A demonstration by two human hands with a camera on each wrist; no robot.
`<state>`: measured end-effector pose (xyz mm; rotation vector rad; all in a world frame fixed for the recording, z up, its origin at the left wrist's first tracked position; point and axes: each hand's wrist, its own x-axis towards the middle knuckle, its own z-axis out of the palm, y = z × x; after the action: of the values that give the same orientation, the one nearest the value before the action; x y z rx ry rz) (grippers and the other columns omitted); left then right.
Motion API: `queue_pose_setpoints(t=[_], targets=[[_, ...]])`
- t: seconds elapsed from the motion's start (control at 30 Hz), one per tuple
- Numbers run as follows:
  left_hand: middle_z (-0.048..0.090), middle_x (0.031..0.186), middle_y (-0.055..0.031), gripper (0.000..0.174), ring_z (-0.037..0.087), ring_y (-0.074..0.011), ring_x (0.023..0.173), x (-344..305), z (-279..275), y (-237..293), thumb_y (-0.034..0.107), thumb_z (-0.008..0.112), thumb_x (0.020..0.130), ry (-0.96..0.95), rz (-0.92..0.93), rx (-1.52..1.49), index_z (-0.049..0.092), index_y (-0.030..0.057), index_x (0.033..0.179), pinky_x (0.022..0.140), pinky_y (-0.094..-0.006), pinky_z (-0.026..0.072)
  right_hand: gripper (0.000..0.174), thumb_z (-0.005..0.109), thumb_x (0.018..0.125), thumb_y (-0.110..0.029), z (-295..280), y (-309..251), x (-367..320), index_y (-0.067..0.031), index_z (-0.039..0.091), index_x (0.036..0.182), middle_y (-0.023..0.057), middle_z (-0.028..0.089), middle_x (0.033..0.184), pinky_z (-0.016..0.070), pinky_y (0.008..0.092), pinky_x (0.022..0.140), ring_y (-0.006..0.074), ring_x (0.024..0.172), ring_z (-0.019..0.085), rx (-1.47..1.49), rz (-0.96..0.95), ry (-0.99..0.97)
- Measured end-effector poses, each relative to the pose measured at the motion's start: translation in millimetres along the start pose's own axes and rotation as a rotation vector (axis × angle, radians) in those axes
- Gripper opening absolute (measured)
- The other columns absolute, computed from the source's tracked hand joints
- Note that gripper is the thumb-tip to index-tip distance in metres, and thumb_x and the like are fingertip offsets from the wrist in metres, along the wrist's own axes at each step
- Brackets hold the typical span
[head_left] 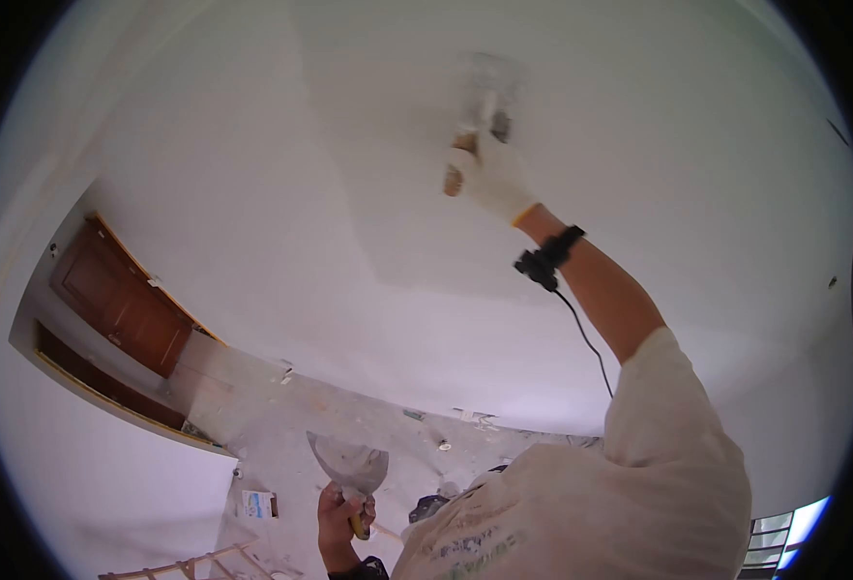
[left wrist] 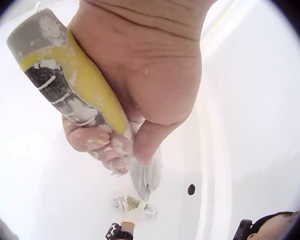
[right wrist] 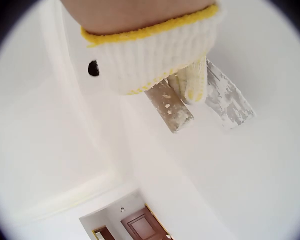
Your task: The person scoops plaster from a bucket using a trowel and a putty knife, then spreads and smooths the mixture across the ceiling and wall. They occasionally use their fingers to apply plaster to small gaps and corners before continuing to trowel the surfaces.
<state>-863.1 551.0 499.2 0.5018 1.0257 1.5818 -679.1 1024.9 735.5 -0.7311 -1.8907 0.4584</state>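
Observation:
My right hand (head_left: 496,176), in a white knitted glove with a yellow cuff, grips the wooden handle (right wrist: 171,107) of a plastering trowel (right wrist: 231,102). The trowel's blade is smeared with white plaster and lies along a broad white surface (head_left: 581,145); in the head view it is blurred. Lower down, my bare left hand (head_left: 335,522) holds a putty knife (head_left: 354,467) with its wide blade upward. In the left wrist view, fingers and thumb wrap the knife's yellow, black and grey handle (left wrist: 72,75). White plaster clings to the handle and fingers.
Far below on the left, a brown door (head_left: 127,295) opens off the room. The dusty floor (head_left: 262,391) bears scattered bits and a small box (head_left: 259,504). A wooden ladder-like frame (head_left: 190,565) stands at the bottom left. Barred window (head_left: 767,541) at lower right.

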Motion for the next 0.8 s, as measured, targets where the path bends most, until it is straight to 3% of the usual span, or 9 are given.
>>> queue_pose_setpoints(t=[0.07,0.17,0.23,0.37,0.43,0.5,0.63,0.7,0.8], targets=[[0.062,0.074,-0.0156,0.027,0.055,-0.0191,0.051,1.1,6.3,9.9,0.01,0.064,0.085,-0.047,-0.002,-0.014,0.056,-0.0035,0.107,0.046,-0.0301,0.0432,0.036,0.057,0.095,-0.022,-45.2,-7.5,-18.2,0.0009,0.052,0.123,0.0126,0.07,0.08,0.0558,0.0379,0.072,0.0294,0.076,0.071,-0.059,0.02,-0.002],[0.062,0.076,-0.0159,0.028,0.056,-0.0197,0.054,14.2,15.6,10.4,0.007,0.063,0.085,-0.126,-0.03,-0.023,0.056,-0.0033,0.111,0.046,-0.0302,0.0435,0.036,0.058,0.095,-0.022,-104.6,30.4,-43.3,0.0007,0.053,0.122,0.0133,0.07,0.087,0.0555,0.0373,0.074,0.0292,0.08,0.07,-0.21,-0.149,0.053],[0.062,0.077,-0.0163,0.028,0.057,-0.0202,0.055,15.4,15.2,10.5,0.006,0.064,0.086,-0.13,-0.046,-0.034,0.056,-0.003,0.111,0.047,-0.0302,0.0435,0.032,0.058,0.095,-0.021,-135.8,26.9,-63.6,0.0005,0.055,0.119,0.0144,0.069,0.097,0.0553,0.0374,0.076,0.03,0.084,0.069,0.078,0.085,0.111],[0.062,0.078,-0.0174,0.025,0.058,-0.0218,0.056,25.0,23.2,0.7,0.005,0.065,0.086,-0.133,-0.08,-0.069,0.056,-0.002,0.109,0.047,-0.0304,0.0436,0.029,0.057,0.095,-0.019,-161.7,52.8,-80.7,0.0002,0.057,0.117,0.0148,0.068,0.103,0.0551,0.0392,0.077,0.0302,0.086,0.068,0.046,0.12,0.12],[0.062,0.078,-0.0182,0.024,0.058,-0.0222,0.057,24.3,26.3,-13.6,0.005,0.065,0.086,-0.11,-0.063,-0.086,0.056,-0.0018,0.108,0.047,-0.031,0.0437,0.026,0.055,0.095,-0.018,-153.4,51.8,-79.3,0.0008,0.056,0.113,0.0127,0.07,0.09,0.0544,0.0388,0.076,0.0269,0.082,0.069,-0.479,-0.203,0.02],[0.063,0.078,-0.0181,0.024,0.058,-0.022,0.057,23.5,15.3,-27.6,0.005,0.065,0.087,-0.082,-0.06,-0.128,0.056,-0.0019,0.107,0.047,-0.0319,0.044,0.021,0.055,0.096,-0.018,-81.6,22.2,-54.6,0.0002,0.057,0.107,0.0087,0.069,0.074,0.0535,0.0392,0.074,0.0258,0.076,0.069,0.084,0.06,-0.255],[0.062,0.075,-0.0173,0.022,0.056,-0.0227,0.053,18.3,0.8,-55.4,0.006,0.066,0.083,0.02,-0.054,-0.084,0.056,-0.0017,0.101,0.047,-0.0325,0.0439,0.022,0.056,0.095,-0.024,29.1,-15.8,7.8,-0.0025,0.055,0.091,0.008,0.065,0.063,0.0514,0.0416,0.07,0.0288,0.07,0.067,-0.028,-0.137,-0.355],[0.062,0.072,-0.0193,0.021,0.054,-0.0231,0.049,10.3,-15.5,-84.6,0.004,0.065,0.082,0.106,-0.031,-0.097,0.055,-0.002,0.099,0.043,-0.0332,0.0427,0.026,0.056,0.094,-0.029,103.0,9.1,53.8,-0.0049,0.054,0.084,0.008,0.063,0.06,0.0507,0.0432,0.069,0.0304,0.069,0.066,-0.205,-0.381,-0.158],[0.06,0.069,-0.0093,0.012,0.053,-0.0155,0.047,-6.0,0.1,-90.3,0.01,0.067,0.09,0.165,-0.009,-0.059,0.058,0.0019,0.091,0.037,-0.0255,0.0418,0.027,0.054,0.092,-0.031,144.8,-20.4,89.7,-0.0063,0.055,0.08,0.0079,0.062,0.058,0.0501,0.0452,0.068,0.0326,0.069,0.065,-0.092,-0.314,-0.273]])
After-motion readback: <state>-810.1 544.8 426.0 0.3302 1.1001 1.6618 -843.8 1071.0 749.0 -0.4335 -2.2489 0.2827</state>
